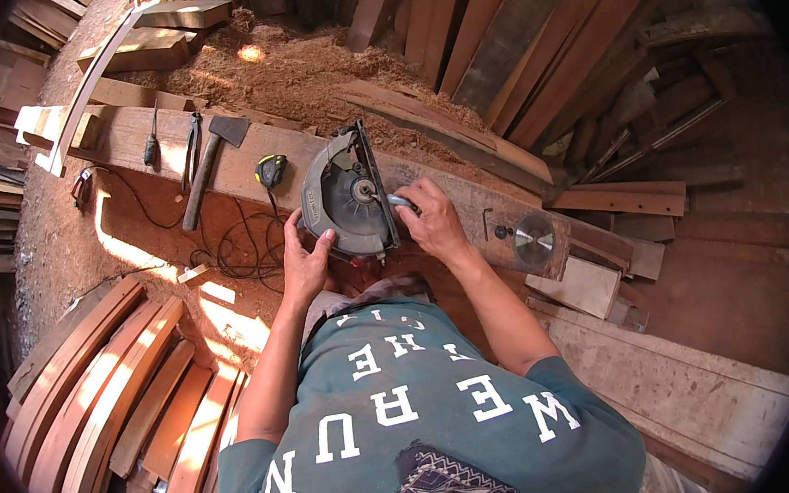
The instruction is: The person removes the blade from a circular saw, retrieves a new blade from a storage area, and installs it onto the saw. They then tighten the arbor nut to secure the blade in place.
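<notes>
"Sitting just ahead of the lap is the circular saw (340,200), leaning at the near edge of the wooden plank (245,168), with its round housing facing up. What are the hands doing?"

"The left hand (305,265) is clamping the near-left rim, thumb lying on top, fingers wrapping the outside. The right hand (433,220) is closing on a short grey piece (401,200) by the long dark base plate (377,183); whether that's belonging to the saw, I'm not able to tell."

"Looking heavy?"

"Very likely! I'm betting the weight is sitting with the motor, which is hiding underneath. That shell is looking hard and stiff, so nothing should be squashing, though dust could be making it slick."

"Where would you be taking hold?"

"I'd be cupping the thick rim and steadying the base plate. The bare spindle (363,190) is poking up mid-housing, and the silver disc (535,239) is lying well apart, rightward on the plank."
</notes>
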